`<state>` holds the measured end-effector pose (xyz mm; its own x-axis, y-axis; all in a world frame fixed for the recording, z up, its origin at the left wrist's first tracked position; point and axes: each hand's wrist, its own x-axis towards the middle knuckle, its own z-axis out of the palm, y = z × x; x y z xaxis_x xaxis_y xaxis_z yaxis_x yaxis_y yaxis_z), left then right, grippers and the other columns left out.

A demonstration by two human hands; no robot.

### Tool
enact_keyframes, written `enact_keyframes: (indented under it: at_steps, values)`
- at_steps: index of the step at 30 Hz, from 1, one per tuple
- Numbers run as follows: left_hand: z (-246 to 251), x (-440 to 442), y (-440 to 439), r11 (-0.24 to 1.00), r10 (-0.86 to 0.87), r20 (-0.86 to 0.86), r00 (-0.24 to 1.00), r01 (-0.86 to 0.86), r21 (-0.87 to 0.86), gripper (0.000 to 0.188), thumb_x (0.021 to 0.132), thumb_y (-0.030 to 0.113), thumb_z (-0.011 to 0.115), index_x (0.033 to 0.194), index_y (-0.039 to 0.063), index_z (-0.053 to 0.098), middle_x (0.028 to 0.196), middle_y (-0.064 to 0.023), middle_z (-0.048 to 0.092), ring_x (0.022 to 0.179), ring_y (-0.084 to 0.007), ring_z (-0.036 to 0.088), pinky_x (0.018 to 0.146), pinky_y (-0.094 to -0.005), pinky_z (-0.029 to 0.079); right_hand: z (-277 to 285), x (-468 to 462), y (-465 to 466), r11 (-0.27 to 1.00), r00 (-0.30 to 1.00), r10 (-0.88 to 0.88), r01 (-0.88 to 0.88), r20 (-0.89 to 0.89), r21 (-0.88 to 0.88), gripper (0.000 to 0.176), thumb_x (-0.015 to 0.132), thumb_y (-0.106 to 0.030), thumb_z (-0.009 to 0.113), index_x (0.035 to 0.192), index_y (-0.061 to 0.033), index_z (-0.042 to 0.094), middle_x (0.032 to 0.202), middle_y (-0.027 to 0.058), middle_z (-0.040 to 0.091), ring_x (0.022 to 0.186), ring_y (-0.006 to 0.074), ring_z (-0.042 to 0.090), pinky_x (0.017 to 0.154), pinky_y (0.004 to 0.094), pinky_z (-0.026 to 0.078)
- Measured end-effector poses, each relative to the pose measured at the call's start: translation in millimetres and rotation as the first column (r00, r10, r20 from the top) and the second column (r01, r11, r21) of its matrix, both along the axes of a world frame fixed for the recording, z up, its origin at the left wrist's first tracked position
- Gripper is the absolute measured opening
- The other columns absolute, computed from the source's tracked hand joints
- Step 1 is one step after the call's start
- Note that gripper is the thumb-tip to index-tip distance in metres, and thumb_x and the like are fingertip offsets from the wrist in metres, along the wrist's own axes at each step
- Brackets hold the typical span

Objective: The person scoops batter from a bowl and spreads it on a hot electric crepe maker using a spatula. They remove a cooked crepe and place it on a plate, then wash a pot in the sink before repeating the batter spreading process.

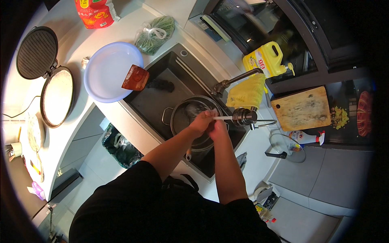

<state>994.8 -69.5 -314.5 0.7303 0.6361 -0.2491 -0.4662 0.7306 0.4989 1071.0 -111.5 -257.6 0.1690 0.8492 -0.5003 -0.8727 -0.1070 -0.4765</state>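
Note:
My left hand [201, 123] and my right hand [218, 129] are together under the running tap, above a dark metal pot [173, 129]. Their fingers overlap at the water stream [224, 118], so their grip is hard to make out. The stream leaves a round dark faucet head [242, 117] on the right. Two-handled and wide, the pot stands in a dark rectangular sink [152, 104]; water splashes inside it. Beneath my left forearm, the end of a wooden handle [188, 155] shows by the sink's near edge.
A pale blue plastic basin [106, 73] stands left of the sink, a flat reddish-brown piece [135, 78] at its rim. Further left is an electric griddle [57, 97] with its lid raised. A yellow cloth [246, 92], detergent jug [263, 60] and cutting board [302, 107] line the right side.

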Motion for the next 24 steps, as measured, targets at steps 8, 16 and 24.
enact_keyframes:
  at_steps: [8,16,24]
  values:
    - [39,-5,5,0.962,0.016,-0.251,0.968,-0.084,-0.261,0.025,0.104,0.023,0.045,0.104,0.002,0.059,0.101,-0.0138,0.063,0.092,-0.0271,0.062,0.079,-0.042,0.053,18,-30,-14,0.953,0.965,0.007,0.073,0.263,-0.295,0.028,0.1,-0.012,0.053,0.127,-0.0087,0.058,0.112,0.0038,0.065,0.102,0.0173,0.063,0.088,0.03,0.051]
    - [40,-15,25,0.907,-0.27,-0.448,0.852,0.07,-0.415,0.043,0.103,0.043,0.045,0.096,0.004,0.063,0.087,-0.0082,0.061,0.073,-0.0229,0.054,0.065,-0.0393,0.047,15,3,-12,0.921,0.811,0.289,-0.092,0.508,-0.378,0.025,0.098,-0.016,0.057,0.121,-0.0081,0.063,0.109,0.0022,0.065,0.091,0.0133,0.063,0.077,0.0274,0.051]
    - [12,-45,40,0.916,-0.332,-0.571,0.751,0.112,-0.385,0.027,0.095,0.038,0.06,0.091,0.012,0.065,0.086,-0.0016,0.058,0.077,-0.0181,0.049,0.067,-0.0356,0.038,-3,90,70,0.996,0.973,0.081,-0.073,0.218,-0.045,0.026,0.097,-0.025,0.06,0.104,-0.0011,0.065,0.088,0.0028,0.063,0.079,0.0139,0.062,0.075,0.0251,0.052]
